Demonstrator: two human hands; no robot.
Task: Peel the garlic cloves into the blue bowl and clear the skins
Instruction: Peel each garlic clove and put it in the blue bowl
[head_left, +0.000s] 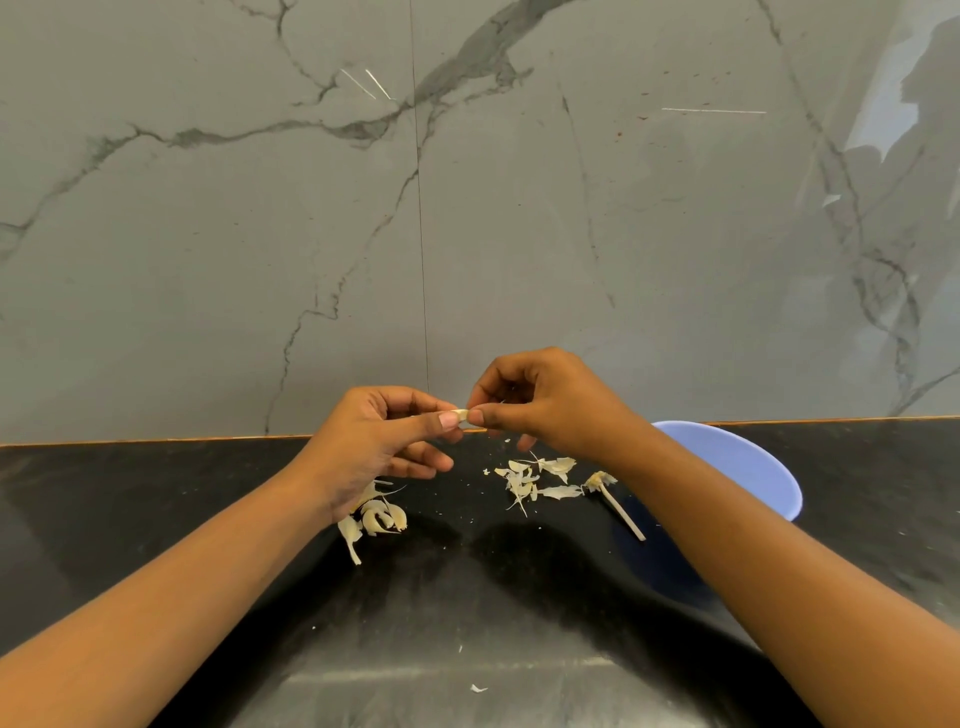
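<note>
- The left hand (384, 441) pinches a small garlic clove (461, 414) between thumb and forefinger, in the air above the black countertop (467, 597). The right hand (550, 405) pinches the clove's other end with thumb and fingertips, apparently working at its skin.
- The clove is mostly hidden by fingertips. A hard tug on the skin could pop it out of the left pinch, and it would land on the counter, not in the bowl.
- The blue bowl (743, 467) sits to the right, partly behind the right forearm and well apart from the clove. Its inside is hidden. A drop from here would miss, so the clove needs carrying across first.
- That forearm crosses in front of the bowl's near rim, and a careless swing could nudge or tip it.
- Loose skins (535, 480) lie just below the hands, with a garlic stem (615, 506) beside them, near the bowl. They look light, so a passing wrist could scatter them or flick them into the bowl.
- Pale garlic pieces (376, 519), cloves or husks, I cannot tell which, lie under the left wrist, where the heel of the hand could drag them.
- The marble wall (467, 208) rises close behind the hands, leaving little room forward. Open counter lies far left and in the near middle, where a lone flake (478, 688) rests. Skins swept that way might slip off the front.
</note>
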